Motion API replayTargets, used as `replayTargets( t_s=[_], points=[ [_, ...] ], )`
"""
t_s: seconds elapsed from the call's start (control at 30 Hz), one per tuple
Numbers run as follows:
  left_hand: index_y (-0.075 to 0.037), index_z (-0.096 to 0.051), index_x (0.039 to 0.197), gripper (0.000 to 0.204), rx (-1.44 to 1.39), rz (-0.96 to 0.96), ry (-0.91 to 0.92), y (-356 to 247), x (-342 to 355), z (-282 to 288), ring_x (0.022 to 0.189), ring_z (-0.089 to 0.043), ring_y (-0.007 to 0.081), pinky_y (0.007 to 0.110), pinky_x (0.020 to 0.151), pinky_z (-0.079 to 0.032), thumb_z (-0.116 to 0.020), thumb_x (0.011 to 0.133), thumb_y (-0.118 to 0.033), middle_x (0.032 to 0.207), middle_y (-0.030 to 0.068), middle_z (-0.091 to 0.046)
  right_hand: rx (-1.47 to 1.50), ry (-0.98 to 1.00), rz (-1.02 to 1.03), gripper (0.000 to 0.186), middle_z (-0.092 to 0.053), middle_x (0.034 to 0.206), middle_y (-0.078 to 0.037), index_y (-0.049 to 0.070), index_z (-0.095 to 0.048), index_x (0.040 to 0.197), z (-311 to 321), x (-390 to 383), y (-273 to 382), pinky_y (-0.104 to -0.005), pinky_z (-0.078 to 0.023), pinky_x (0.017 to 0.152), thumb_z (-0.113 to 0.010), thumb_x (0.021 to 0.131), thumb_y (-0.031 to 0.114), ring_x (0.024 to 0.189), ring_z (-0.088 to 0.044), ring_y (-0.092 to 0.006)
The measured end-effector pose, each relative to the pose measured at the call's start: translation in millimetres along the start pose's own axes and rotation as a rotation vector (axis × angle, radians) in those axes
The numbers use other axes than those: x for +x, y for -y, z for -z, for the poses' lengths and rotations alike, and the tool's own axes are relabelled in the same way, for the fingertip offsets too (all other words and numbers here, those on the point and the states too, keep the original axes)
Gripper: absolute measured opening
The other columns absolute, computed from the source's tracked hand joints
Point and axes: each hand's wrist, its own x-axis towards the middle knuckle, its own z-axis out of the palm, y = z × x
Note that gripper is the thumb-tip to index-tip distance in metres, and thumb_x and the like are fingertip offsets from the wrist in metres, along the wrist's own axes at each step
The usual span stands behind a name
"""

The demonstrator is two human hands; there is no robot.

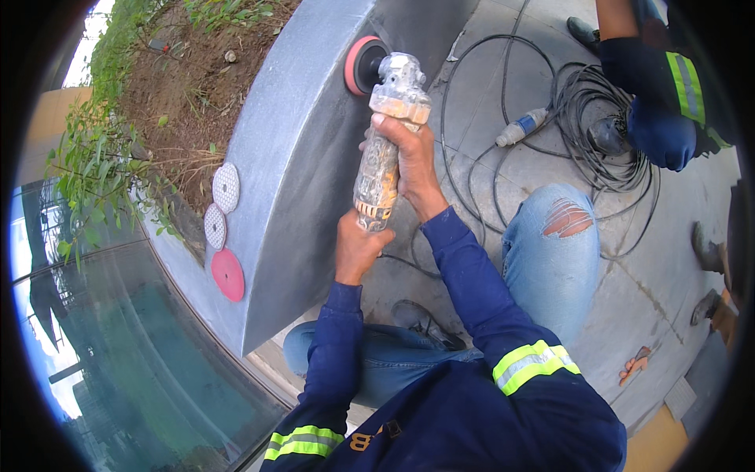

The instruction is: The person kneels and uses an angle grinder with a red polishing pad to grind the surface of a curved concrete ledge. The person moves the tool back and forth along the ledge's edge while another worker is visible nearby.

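An angle grinder (377,169), its yellow body caked in grey dust, is held in both hands. My left hand (358,248) is closed round its rear end. My right hand (410,161) wraps the body just behind the gear head, thumb on top. A round pad with a pink rim (352,67) and black backing is fitted to the head. The pad stands on edge against the side face of the grey stone ledge (295,181); whether it spins cannot be told. Lying on the ledge top are two white dotted polishing discs (226,189) and a pink one (228,275).
A coiled black cable (590,118) and a white-and-blue plug connector (521,127) lie on the tiled floor at right. Another person (664,86) is at far right. Left of the ledge are a soil bed (185,86) and a glass pane (157,362). An orange glove-like thing (634,366) lies at lower right.
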Motion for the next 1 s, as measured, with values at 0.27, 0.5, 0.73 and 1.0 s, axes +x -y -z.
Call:
replayTargets(
  t_s=[0.27,0.5,0.73,1.0],
  points=[
    [0.005,-0.072,0.103,0.033,-0.037,0.02,0.017,0,-8,-1,0.062,-0.066,0.0141,0.034,0.055,-0.052,-0.082,0.073,-0.003,0.079,0.0055,-0.072,-0.045,0.024,0.053,0.048,-0.069,0.093,-0.01,-0.001,-0.065,0.125,-4,-8,-6,-0.0379,-0.064,0.065,-0.082,0.089,0.026,0.073,-0.074,-0.0218],
    [0.004,-0.072,0.104,0.032,-0.012,0.047,0.028,5,0,-10,0.063,-0.067,0.0135,0.032,0.056,-0.052,-0.081,0.075,-0.004,0.083,0.0063,-0.072,-0.044,-0.02,-0.005,0.048,-0.07,0.093,-0.011,-0.002,-0.066,0.123,9,-1,-1,-0.0375,-0.064,0.066,-0.084,0.088,0.026,0.075,-0.075,-0.0226],
    [0.004,-0.072,0.108,0.036,-0.017,-0.013,0.036,-20,11,-13,0.062,-0.066,0.014,0.033,0.054,-0.051,-0.082,0.074,-0.003,0.083,0.0055,-0.072,-0.021,-0.03,-0.014,0.047,-0.07,0.091,-0.011,-0.001,-0.067,0.122,11,12,13,-0.0368,-0.066,0.069,-0.083,0.088,0.027,0.074,-0.075,-0.0213],
    [0.004,-0.072,0.107,0.036,-0.001,-0.005,0.015,-17,6,-11,0.065,-0.066,0.0128,0.032,0.057,-0.052,-0.082,0.073,-0.003,0.084,0.0056,-0.073,0.0,-0.001,0.027,0.046,-0.07,0.091,-0.01,-0.001,-0.067,0.122,7,14,10,-0.0368,-0.065,0.068,-0.084,0.089,0.027,0.075,-0.076,-0.023]
  ],
)
